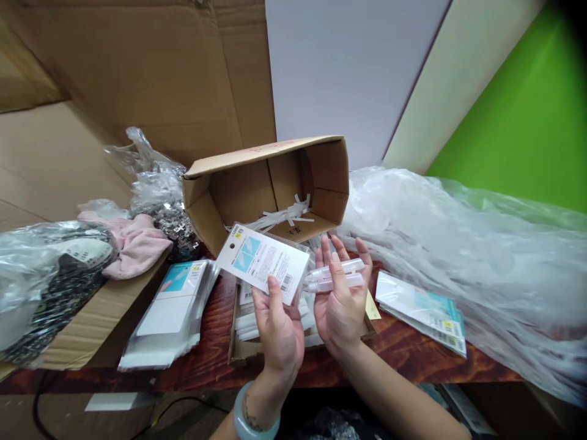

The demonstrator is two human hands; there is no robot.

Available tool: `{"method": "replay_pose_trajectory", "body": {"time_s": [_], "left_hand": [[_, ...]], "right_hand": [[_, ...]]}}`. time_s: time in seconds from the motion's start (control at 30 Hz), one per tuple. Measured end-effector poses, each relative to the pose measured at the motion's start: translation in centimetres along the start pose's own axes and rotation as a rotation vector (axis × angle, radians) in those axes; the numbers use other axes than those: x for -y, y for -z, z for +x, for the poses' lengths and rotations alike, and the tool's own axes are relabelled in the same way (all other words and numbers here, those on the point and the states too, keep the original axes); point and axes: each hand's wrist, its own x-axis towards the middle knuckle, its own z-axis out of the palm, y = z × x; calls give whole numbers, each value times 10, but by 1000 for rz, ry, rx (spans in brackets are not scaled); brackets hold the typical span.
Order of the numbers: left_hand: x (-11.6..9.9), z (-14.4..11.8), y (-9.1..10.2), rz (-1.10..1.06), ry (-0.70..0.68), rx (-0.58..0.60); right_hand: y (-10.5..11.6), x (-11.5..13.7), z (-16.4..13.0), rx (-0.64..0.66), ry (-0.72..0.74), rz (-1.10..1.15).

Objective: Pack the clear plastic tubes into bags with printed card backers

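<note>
The left hand (277, 333) pinches a printed card (263, 261) by its lower edge, thumb in front, fingers closed behind it. Just right of the card, the right hand (342, 299) lies palm up, fingers loosely curled under two clear tubes (337, 275). Under both hands sits a shallow tray (241, 348) on the table (403, 348). Left of the card lies a stack of packets (172, 311); right of it, more packets (424, 311). Behind the card an open box (270, 183) lies on its side
</note>
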Motion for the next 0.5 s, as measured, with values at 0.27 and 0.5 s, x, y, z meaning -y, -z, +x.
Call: {"method": "replay_pose_trajectory", "body": {"time_s": [0.27, 0.5], "left_hand": [[5, -6, 1, -11, -9, 28], [12, -10, 5, -24, -32, 70]], "right_hand": [[2, 2, 8, -58, -58, 70], [-2, 6, 9, -118, -133, 136]]}}
